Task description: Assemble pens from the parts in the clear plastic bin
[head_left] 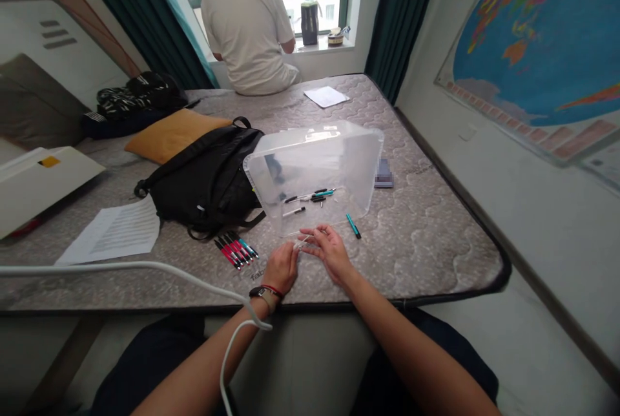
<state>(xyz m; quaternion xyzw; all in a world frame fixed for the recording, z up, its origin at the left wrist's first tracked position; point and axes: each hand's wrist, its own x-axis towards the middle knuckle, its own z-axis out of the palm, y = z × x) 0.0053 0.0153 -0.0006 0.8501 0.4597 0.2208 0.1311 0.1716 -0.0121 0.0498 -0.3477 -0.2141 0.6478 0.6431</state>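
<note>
My left hand (282, 267) and my right hand (330, 252) meet in front of a clear plastic bin (310, 145) that lies on its side, its opening towards me. Between their fingertips is a thin, clear-whitish piece (304, 241), like a pen part; its exact kind is too small to make out. Both hands are closed on it. Several loose pens (320, 195) lie inside the bin. To the right of my right hand rests a teal pen (353, 227). Left of my left hand, red, black and teal pens (236, 250) lie side by side in a row.
Everything lies on a patterned mattress (426, 228). A black backpack (208, 177), a yellow cushion (177, 135) and printed paper (116, 232) are on the left. A white cable (194, 278) crosses by my left forearm. Another person (249, 35) sits at the window.
</note>
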